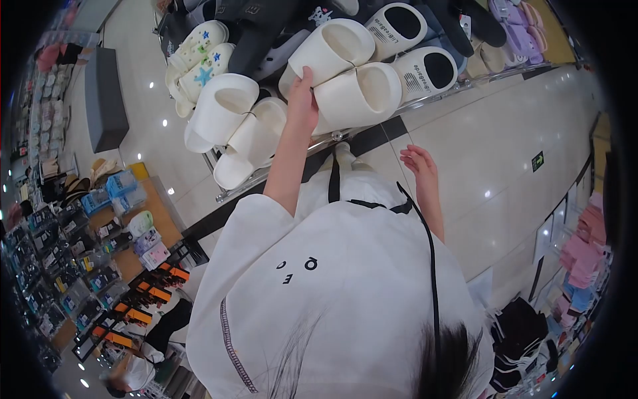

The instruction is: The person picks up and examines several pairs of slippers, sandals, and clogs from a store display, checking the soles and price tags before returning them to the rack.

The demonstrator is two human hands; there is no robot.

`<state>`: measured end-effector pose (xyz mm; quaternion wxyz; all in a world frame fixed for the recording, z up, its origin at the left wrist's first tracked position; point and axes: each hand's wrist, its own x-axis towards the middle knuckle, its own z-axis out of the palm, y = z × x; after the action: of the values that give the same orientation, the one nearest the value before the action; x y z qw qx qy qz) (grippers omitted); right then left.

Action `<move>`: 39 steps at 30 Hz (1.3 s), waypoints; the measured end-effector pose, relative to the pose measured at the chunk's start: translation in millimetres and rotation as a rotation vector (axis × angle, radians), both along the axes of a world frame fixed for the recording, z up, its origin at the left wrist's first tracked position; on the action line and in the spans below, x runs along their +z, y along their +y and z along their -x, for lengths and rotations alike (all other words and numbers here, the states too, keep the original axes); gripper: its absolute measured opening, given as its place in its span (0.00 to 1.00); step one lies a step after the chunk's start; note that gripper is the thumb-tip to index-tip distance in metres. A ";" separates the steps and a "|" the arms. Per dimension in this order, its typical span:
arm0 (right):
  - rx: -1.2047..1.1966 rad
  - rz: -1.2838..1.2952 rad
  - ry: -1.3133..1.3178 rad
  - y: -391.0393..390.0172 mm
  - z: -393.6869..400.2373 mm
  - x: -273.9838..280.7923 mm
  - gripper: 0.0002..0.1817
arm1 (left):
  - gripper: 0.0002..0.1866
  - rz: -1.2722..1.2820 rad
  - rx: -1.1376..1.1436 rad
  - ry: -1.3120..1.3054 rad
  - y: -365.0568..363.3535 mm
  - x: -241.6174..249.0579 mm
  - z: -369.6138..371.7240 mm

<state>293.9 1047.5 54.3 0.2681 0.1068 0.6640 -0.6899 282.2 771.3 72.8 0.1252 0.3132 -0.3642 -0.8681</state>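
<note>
The left hand (302,100) is raised to the shoe rack (425,100), fingers closed on the edge of a cream slide sandal (332,50); a second cream sandal (359,96) lies just right of the grip, touching it; another cream pair (229,123) hangs left of it; the right hand (420,163) hovers lower, fingers loosely spread, holding nothing.

1. The white shirt (332,279) carries black letters on its chest, seen upside down; they look like "Q", "E" and "C".
2. Above the shirt, two white slides with black insoles (415,46) bear a dark striped mark and a word too small to read.
3. Right of the shirt, a small green sign (537,161) sits on the floor; its symbol is unclear.
</note>
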 end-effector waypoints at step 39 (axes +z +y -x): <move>0.161 -0.433 0.731 -102.3 49.1 -30.8 0.26 | 0.22 1.130 0.075 -0.170 -83.3 3.7 -112.4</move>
<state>244.8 945.2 23.5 0.0397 -0.1429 0.8509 -0.5040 394.6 688.1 76.5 0.2740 0.2791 -0.7693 -0.5052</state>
